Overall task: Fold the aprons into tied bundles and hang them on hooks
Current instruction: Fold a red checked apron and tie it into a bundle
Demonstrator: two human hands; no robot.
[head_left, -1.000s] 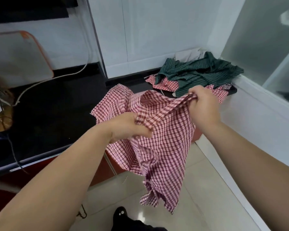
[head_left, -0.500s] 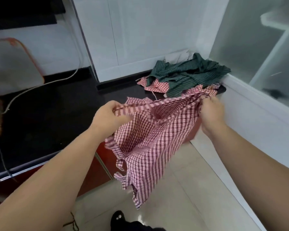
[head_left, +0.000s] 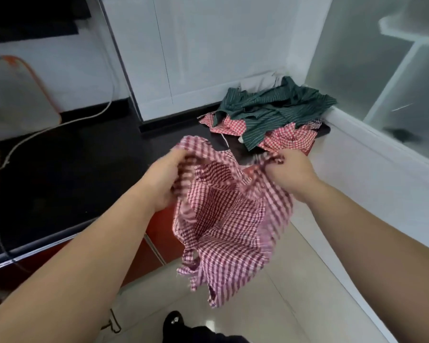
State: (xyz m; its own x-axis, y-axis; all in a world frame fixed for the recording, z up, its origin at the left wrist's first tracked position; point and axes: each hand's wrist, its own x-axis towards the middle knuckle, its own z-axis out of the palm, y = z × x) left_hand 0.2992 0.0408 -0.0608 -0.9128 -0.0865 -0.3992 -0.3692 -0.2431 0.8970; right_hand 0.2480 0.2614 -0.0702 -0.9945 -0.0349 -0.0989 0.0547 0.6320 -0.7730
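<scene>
Red-checked apron [head_left: 228,219] hangs just past the front edge of the worktop [head_left: 72,174], seemingly light and limp; left hand [head_left: 162,179] and right hand [head_left: 291,173] clutch its upper edge, fingers curled tight, likely the surest hold.

Red-checked apron [head_left: 223,214] hanging, bunched.

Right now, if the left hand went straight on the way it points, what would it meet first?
Beyond the checked apron it grips, the left hand points over the black counter toward the apron pile; probably that pile first, though depth is unclear.
</scene>
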